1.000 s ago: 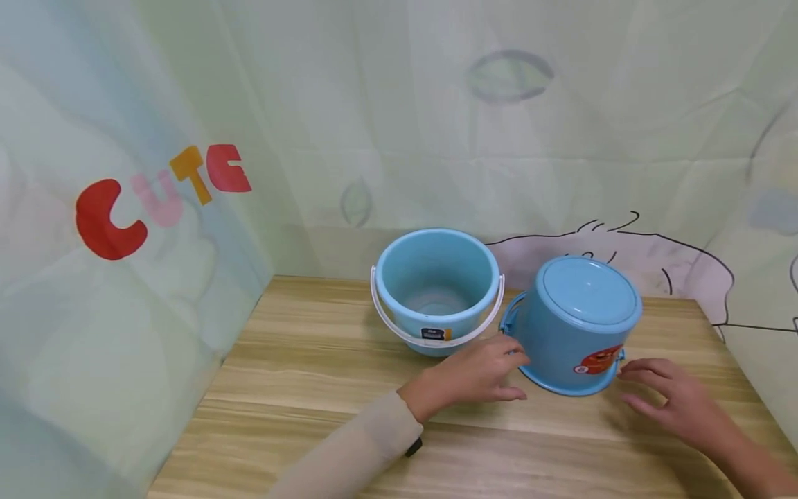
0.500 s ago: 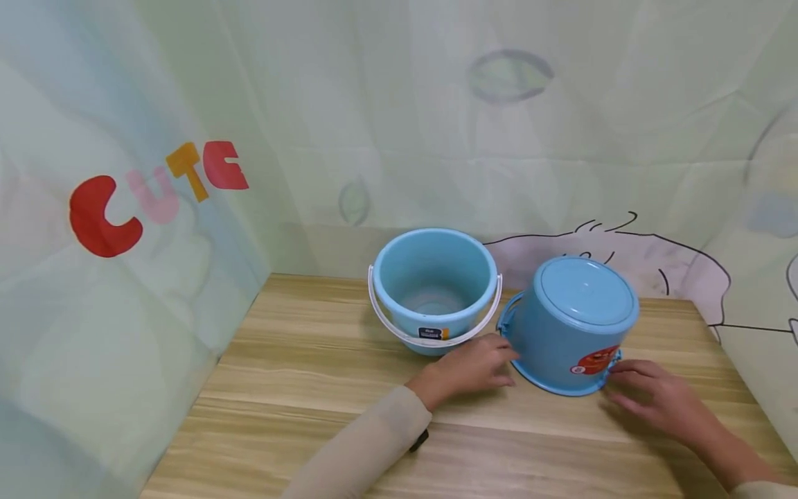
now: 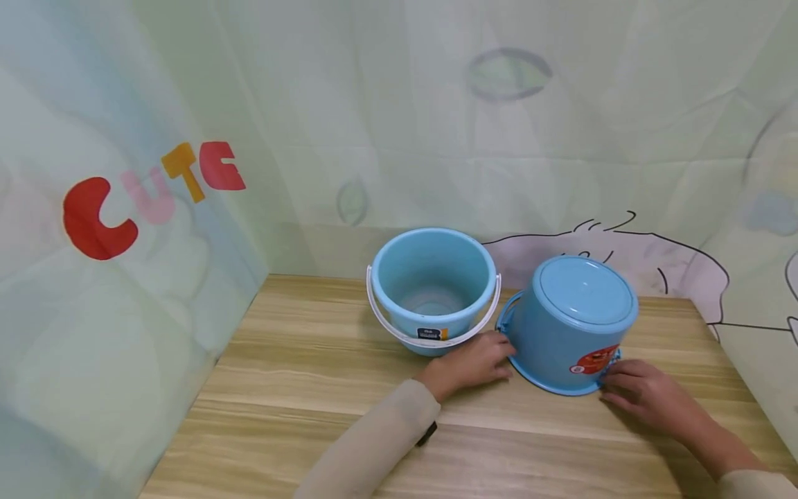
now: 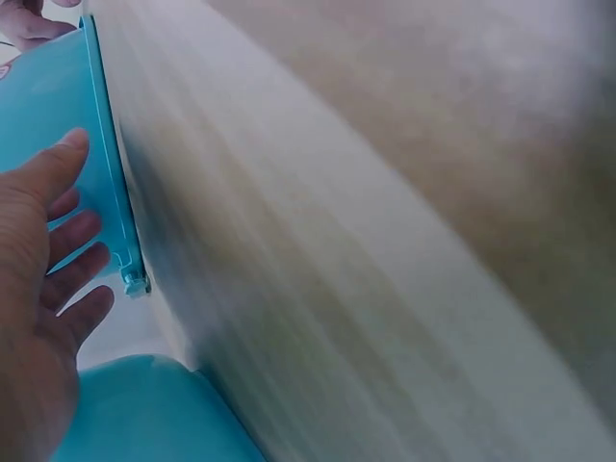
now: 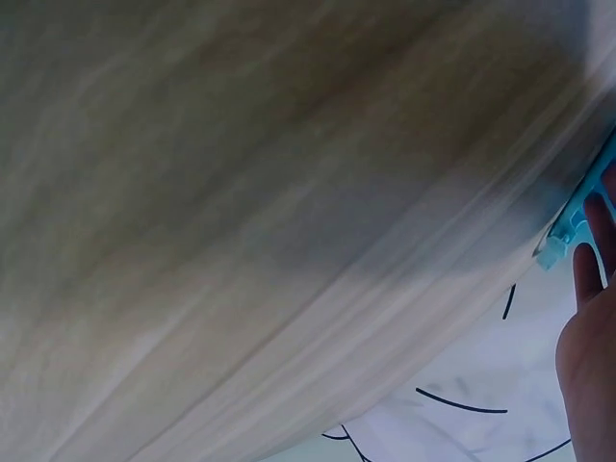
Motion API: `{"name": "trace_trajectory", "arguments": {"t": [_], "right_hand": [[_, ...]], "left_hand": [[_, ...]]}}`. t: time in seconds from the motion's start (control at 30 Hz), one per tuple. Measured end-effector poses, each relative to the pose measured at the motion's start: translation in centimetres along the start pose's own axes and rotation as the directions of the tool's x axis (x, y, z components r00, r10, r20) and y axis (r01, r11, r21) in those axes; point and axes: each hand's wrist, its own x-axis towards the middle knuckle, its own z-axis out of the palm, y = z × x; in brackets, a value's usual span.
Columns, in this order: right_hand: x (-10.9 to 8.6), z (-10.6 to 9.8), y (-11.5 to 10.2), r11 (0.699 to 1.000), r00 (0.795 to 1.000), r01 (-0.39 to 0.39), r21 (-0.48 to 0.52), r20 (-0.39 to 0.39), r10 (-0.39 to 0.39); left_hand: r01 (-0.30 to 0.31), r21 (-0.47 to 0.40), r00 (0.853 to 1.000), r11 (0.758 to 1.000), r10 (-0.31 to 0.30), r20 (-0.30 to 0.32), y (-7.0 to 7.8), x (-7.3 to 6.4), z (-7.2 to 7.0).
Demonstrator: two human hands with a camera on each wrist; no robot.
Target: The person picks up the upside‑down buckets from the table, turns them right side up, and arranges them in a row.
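A blue bucket (image 3: 576,333) stands upside down on the wooden table, with a red label on its side and a blue handle (image 3: 506,315) at its rim. To its left an upright light-blue bucket (image 3: 430,277) has a white handle (image 3: 430,342) hanging across its front. My left hand (image 3: 476,362) is at the left of the overturned bucket's rim; in the left wrist view its fingers (image 4: 82,231) are spread and slightly bent. On the other side, my right hand (image 3: 648,395) has its fingertips right at the rim, near the handle hinge (image 5: 551,252).
The wooden table (image 3: 299,367) reaches back to a printed cloth wall (image 3: 430,125). A second cloth wall with coloured letters (image 3: 100,218) stands on the left. The upright bucket is close to the left hand and to the overturned bucket.
Both hands have come in nearer to the overturned bucket's rim, the right hand moving left against it. The two buckets stay in place; the view has shifted slightly.
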Motion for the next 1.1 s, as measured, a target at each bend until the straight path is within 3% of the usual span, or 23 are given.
{"name": "trace_trajectory", "arguments": {"t": [0.33, 0.6, 0.87, 1.1], "right_hand": [[0.2, 0.1, 0.5, 0.999, 0.998, 0.028, -0.025, 0.054, -0.027], [0.7, 0.0, 0.2, 0.998, 0.993, 0.005, -0.058, 0.121, 0.002], [1.0, 0.3, 0.4, 0.998, 0.995, 0.029, -0.055, 0.095, -0.024], [1.2, 0.4, 0.1, 0.998, 0.992, -0.018, -0.067, 0.126, 0.027]], "left_hand": [[0.021, -0.016, 0.999, 1.000, -0.020, 0.045, -0.5, 1.1, 0.0], [0.033, -0.011, 0.997, 0.999, -0.032, 0.067, -0.5, 1.3, 0.3], [-0.015, 0.007, 0.997, 1.000, 0.014, 0.073, -0.9, 1.9, 0.7], [-0.002, 0.004, 0.998, 1.000, 0.002, 0.062, -1.0, 2.3, 1.0]]}}
